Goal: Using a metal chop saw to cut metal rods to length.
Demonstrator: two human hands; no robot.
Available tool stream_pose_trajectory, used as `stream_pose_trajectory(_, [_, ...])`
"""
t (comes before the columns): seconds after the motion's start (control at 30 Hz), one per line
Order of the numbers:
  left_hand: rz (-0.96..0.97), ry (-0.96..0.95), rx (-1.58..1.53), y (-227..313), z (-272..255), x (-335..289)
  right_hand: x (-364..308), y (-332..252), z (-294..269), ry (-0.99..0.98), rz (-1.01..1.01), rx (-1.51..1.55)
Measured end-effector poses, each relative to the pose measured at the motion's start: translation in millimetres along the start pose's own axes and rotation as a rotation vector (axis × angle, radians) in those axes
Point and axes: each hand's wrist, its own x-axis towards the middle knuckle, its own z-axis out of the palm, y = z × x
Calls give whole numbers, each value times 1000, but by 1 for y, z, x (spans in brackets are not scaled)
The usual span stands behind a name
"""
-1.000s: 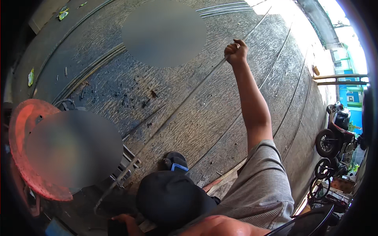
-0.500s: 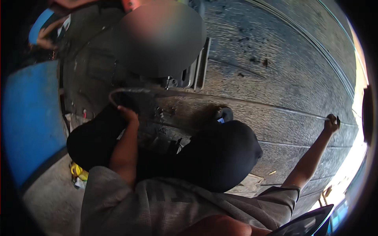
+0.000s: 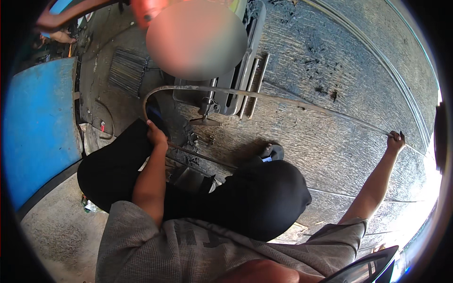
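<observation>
A long, thin metal rod (image 3: 302,104) runs across the view, with its left end bent round in a wide U. My left hand (image 3: 157,135) is closed around the bend's near side, beside my left knee. Far off to the right, with my arm stretched out, my right hand (image 3: 396,141) grips the straight part of the rod. Between the hands, the rod passes over a metal clamp (image 3: 206,106) on the base (image 3: 232,104) of a grey machine. The rod's lower leg seems to run on behind my left hand toward my right foot; its end is hidden.
A blue panel (image 3: 42,132) stands at the left. Several short dark bars (image 3: 128,70) lie side by side near the machine. More long rods (image 3: 373,45) stretch along the dark, rough floor at the upper right. A person's arm (image 3: 62,37) shows at the upper left.
The rod has shifted forward, from the near side of the clamp to across it. My hands have kept their hold. The view is brighter and has shifted slightly.
</observation>
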Motion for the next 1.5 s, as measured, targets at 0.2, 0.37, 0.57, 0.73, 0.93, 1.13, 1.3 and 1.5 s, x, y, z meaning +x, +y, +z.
stream_pose_trajectory(0.2, [3, 71, -63, 20, 15, 3, 41, 36, 26, -59, 13, -145])
stream_pose_trajectory(0.37, [61, -7, -25, 67, 43, 17, 69, 31, 42, -79, 5, -152])
stream_pose_trajectory(0.57, [-20, -113, 8, 81, 43, 43, 71, 65, 36, -49, -27, -246])
stream_pose_trajectory(0.73, [11, -235, -59, 97, 40, 78, 57, 67, 37, -64, -35, -275])
stream_pose_trajectory(0.93, [26, -246, 30, 102, 34, 91, 22, 100, 46, -3, 6, -280])
stream_pose_trajectory(1.13, [-15, -233, 13, 103, 41, 98, 34, 87, 52, -22, -7, -295])
stream_pose_trajectory(1.3, [24, -247, -24, 108, 45, 108, 59, 92, 66, -147, 12, -366])
stream_pose_trajectory(1.5, [59, -307, -42, 108, 50, 89, 77, 100, 61, -141, 38, -307])
